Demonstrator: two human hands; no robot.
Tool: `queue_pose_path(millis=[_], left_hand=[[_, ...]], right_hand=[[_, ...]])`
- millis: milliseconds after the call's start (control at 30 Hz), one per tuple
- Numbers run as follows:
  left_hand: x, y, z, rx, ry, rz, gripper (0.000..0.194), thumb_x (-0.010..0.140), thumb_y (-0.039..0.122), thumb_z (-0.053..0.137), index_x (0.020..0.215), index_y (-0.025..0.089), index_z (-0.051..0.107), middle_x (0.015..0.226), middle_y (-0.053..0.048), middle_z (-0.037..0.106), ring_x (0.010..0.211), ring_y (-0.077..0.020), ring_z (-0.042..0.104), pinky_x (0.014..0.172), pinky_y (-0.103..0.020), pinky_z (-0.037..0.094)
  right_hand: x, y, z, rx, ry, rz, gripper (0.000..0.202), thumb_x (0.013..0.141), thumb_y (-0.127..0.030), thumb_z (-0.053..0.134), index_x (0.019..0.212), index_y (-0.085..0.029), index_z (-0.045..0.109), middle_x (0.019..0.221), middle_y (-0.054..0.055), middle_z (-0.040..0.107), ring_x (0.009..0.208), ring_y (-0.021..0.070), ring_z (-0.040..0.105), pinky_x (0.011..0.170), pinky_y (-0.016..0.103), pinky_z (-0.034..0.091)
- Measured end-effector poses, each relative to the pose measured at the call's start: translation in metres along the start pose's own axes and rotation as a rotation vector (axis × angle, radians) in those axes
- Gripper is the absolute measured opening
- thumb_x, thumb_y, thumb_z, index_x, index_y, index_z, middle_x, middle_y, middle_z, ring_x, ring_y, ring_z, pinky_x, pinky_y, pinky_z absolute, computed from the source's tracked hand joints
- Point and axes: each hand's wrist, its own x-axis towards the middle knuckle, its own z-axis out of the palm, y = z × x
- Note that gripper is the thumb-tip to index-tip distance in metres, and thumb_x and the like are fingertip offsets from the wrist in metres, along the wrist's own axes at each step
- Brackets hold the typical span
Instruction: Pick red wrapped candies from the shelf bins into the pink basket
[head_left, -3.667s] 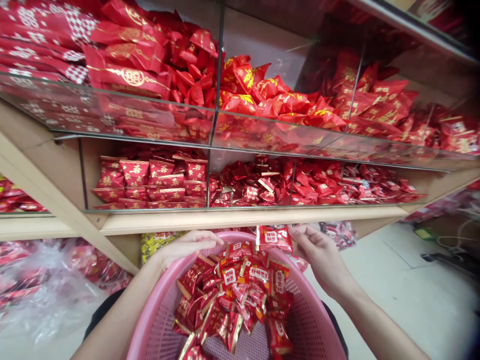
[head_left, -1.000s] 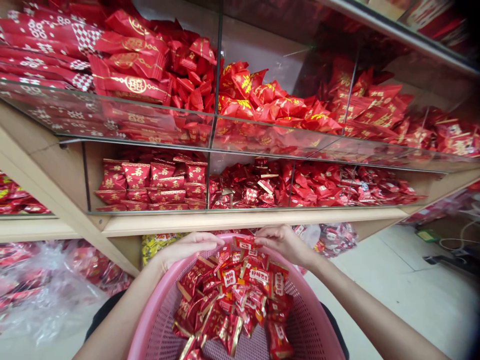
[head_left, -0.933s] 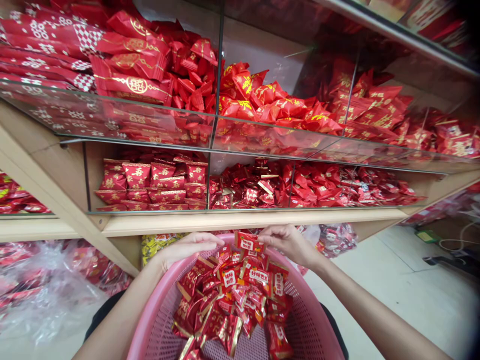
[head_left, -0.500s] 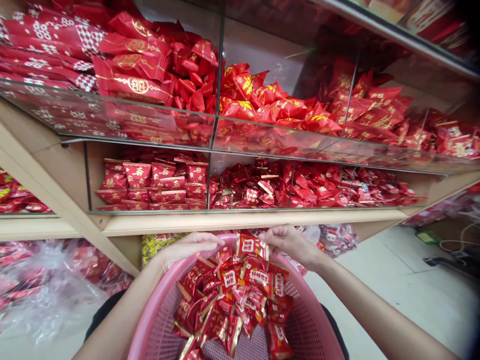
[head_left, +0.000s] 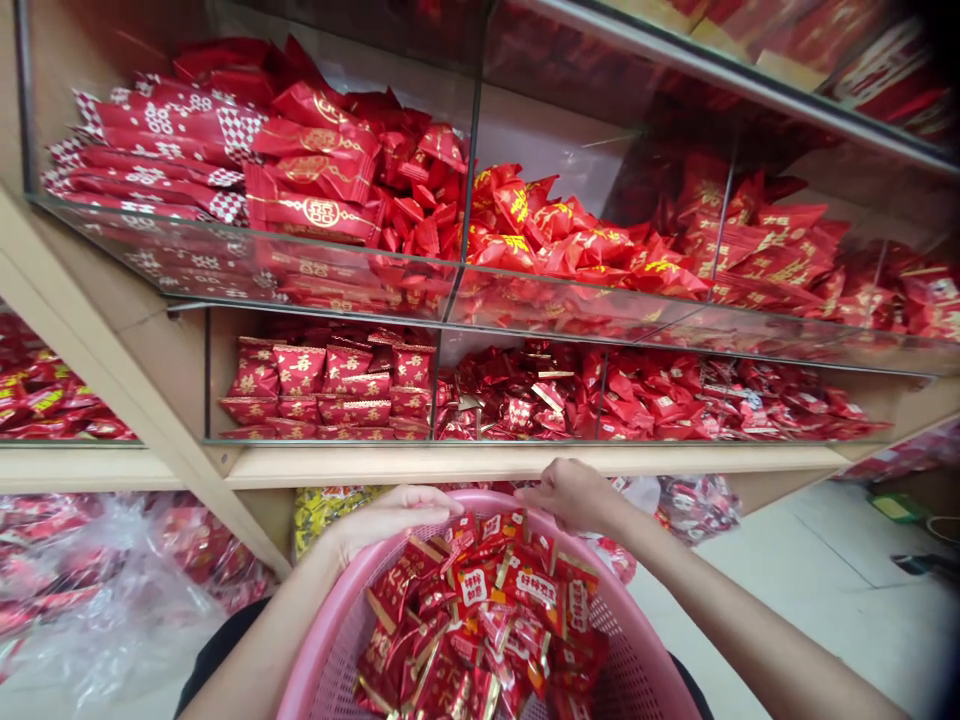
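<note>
- Shelf unit [head_left: 390,465]: pale wood frame, glass panels and dark-edged dividers, two stocked rows in clear view.
- Upper row, left to right: flat red packets with white checks [head_left: 165,195], long red wrappers with gold emblems [head_left: 322,212], pointed red packets with yellow characters [head_left: 517,250], larger red packets with pale characters [head_left: 780,250].
- Lower row: square gold-printed packets [head_left: 300,370] stacked neatly at the left; loose red packets [head_left: 645,400] heaped to the right.
- Below the shelf: clear plastic bag [head_left: 120,620] at the left, yellow packets [head_left: 322,510] just behind the left wrist, bagged goods [head_left: 697,505] at the right.
- Floor [head_left: 810,550]: pale, with thin joint lines visible.
- Pink basket [head_left: 313,650]: perforated wall, positioned before the shelf, dark cloth showing at both sides; its near part is cut off by the frame.
- Wrapped candies [head_left: 536,588]: red and gold, piled inside the basket, some labels face up.
- Left hand [head_left: 397,510]: laid over the far left rim, fingers extended together; underside hidden, so cannot tell whether it grips.
- Right hand [head_left: 566,495]: knuckles up, fingers curled, tips at the far rim beside the candies; cannot tell whether anything is pinched.
- Both forearms: bare, reaching forward, one along each side of the basket.
</note>
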Motion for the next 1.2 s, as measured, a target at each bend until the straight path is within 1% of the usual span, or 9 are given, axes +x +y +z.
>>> queue_pose_path(millis=[133, 233, 300, 367, 567, 733, 933, 1100, 1200], left_hand=[[0.0, 0.0, 0.0, -0.035, -0.008, -0.035, 0.03, 0.076, 0.033, 0.061, 0.102, 0.018, 0.064, 0.098, -0.007, 0.065, 0.085, -0.0196, 0.059, 0.074, -0.029, 0.045], [0.002, 0.0, -0.002, 0.003, -0.003, -0.024, 0.032, 0.076, 0.035, 0.061, 0.102, 0.017, 0.065, 0.102, -0.007, 0.064, 0.089, -0.0202, 0.058, 0.074, -0.028, 0.044], [0.003, -0.002, -0.004, 0.032, 0.006, -0.017, 0.032, 0.075, 0.036, 0.061, 0.101, 0.017, 0.065, 0.1, -0.007, 0.065, 0.086, -0.0191, 0.058, 0.073, -0.027, 0.044], [0.004, -0.003, -0.005, 0.038, 0.011, -0.009, 0.033, 0.075, 0.036, 0.061, 0.101, 0.017, 0.065, 0.098, -0.006, 0.065, 0.084, -0.0181, 0.058, 0.075, -0.028, 0.043], [0.004, -0.003, -0.007, 0.043, 0.023, -0.023, 0.033, 0.075, 0.036, 0.062, 0.102, 0.018, 0.065, 0.104, -0.007, 0.064, 0.092, -0.02, 0.056, 0.082, -0.03, 0.04], [0.005, -0.003, -0.008, 0.048, 0.013, -0.042, 0.034, 0.074, 0.037, 0.062, 0.101, 0.018, 0.065, 0.095, -0.005, 0.066, 0.084, -0.0178, 0.057, 0.077, -0.028, 0.041], [0.004, -0.001, -0.006, 0.037, 0.033, -0.022, 0.031, 0.074, 0.036, 0.063, 0.099, 0.017, 0.066, 0.096, -0.005, 0.065, 0.085, -0.0167, 0.056, 0.078, -0.027, 0.039], [0.002, 0.002, -0.004, 0.028, 0.04, -0.058, 0.033, 0.073, 0.038, 0.063, 0.099, 0.018, 0.066, 0.094, -0.005, 0.064, 0.082, -0.0171, 0.056, 0.073, -0.026, 0.041], [0.003, 0.002, -0.003, 0.02, 0.026, -0.061, 0.034, 0.073, 0.04, 0.062, 0.099, 0.017, 0.065, 0.097, -0.006, 0.063, 0.083, -0.0187, 0.057, 0.07, -0.027, 0.041]], right_hand=[[0.012, -0.037, -0.036, -0.196, 0.138, -0.137, 0.049, 0.076, -0.05, 0.051, 0.038, -0.02, 0.047, 0.037, 0.003, 0.052, 0.045, 0.0155, 0.053, 0.051, 0.026, 0.038], [0.044, -0.066, -0.052, -0.289, 0.244, -0.278, 0.027, 0.081, -0.034, 0.048, 0.066, -0.018, 0.063, 0.063, 0.006, 0.066, 0.066, 0.0185, 0.06, 0.063, 0.026, 0.04], [0.072, -0.082, -0.052, -0.345, 0.284, -0.367, 0.02, 0.08, -0.02, 0.047, 0.091, -0.02, 0.064, 0.089, 0.007, 0.068, 0.086, 0.0199, 0.059, 0.074, 0.028, 0.039], [0.1, -0.093, -0.046, -0.398, 0.276, -0.441, 0.031, 0.075, -0.012, 0.049, 0.102, -0.022, 0.062, 0.106, 0.007, 0.064, 0.101, 0.0222, 0.054, 0.084, 0.03, 0.036], [0.144, -0.098, -0.024, -0.457, 0.249, -0.571, 0.037, 0.066, -0.017, 0.063, 0.102, -0.021, 0.063, 0.113, 0.009, 0.061, 0.11, 0.0289, 0.047, 0.095, 0.04, 0.027], [0.137, -0.088, -0.035, -0.389, 0.322, -0.64, 0.025, 0.073, -0.022, 0.06, 0.097, -0.018, 0.064, 0.105, 0.008, 0.063, 0.101, 0.0239, 0.053, 0.087, 0.033, 0.035], [0.112, -0.079, -0.057, -0.299, 0.415, -0.668, 0.027, 0.089, -0.023, 0.04, 0.111, -0.016, 0.055, 0.108, 0.008, 0.06, 0.101, 0.0187, 0.053, 0.084, 0.028, 0.038], [0.077, -0.07, -0.051, -0.362, 0.33, -0.719, 0.022, 0.084, -0.032, 0.051, 0.094, -0.016, 0.062, 0.095, 0.009, 0.063, 0.088, 0.0187, 0.057, 0.076, 0.028, 0.038], [0.07, -0.074, -0.043, -0.417, 0.225, -0.716, 0.033, 0.083, -0.046, 0.049, 0.084, -0.018, 0.065, 0.086, 0.006, 0.064, 0.081, 0.0174, 0.059, 0.071, 0.026, 0.039]])
